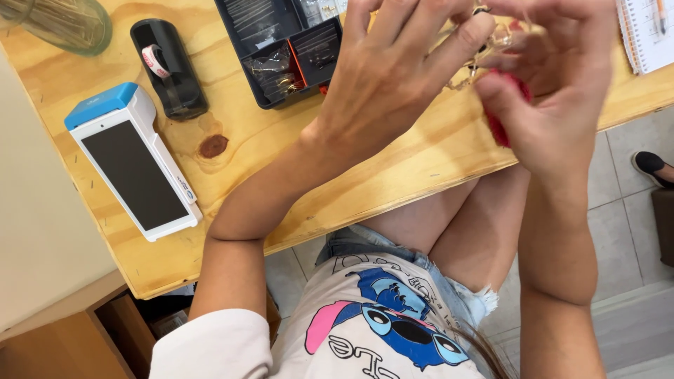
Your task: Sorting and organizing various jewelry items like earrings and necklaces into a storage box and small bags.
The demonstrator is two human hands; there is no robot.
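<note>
Two hands raised together above the far edge of the wooden tabletop (393, 175), fingertips meeting over a small piece of work. Left hand (390, 77) seen from the back, fingers (456, 42) bent forward and pinched on a thin metal-and-clear item (484, 52), partly hidden and blurred. Right hand (562, 84) facing it, fingers curled in, closed around a red-handled tool (502, 119). Tool's long axis roughly upright in the view, slightly tilted: red handle end down toward the tabletop edge, working end up toward the small item; tip itself lost between the fingers. Which way the small item points: cannot tell.

Behind the left hand, a black compartment tray (281, 49) with small bags and gold-coloured bits in its sections. Left of that, a black tape dispenser (168, 67) lying at a slant, then a white handheld terminal with a blue top (133, 165), long axis running diagonally, blue end away from the body. Glass jar (67, 24) at the far left corner. Spiral notebook with a pen (649, 31) at the far right. Tiled floor (632, 231) below, with a dark shoe (649, 165) at the right.
</note>
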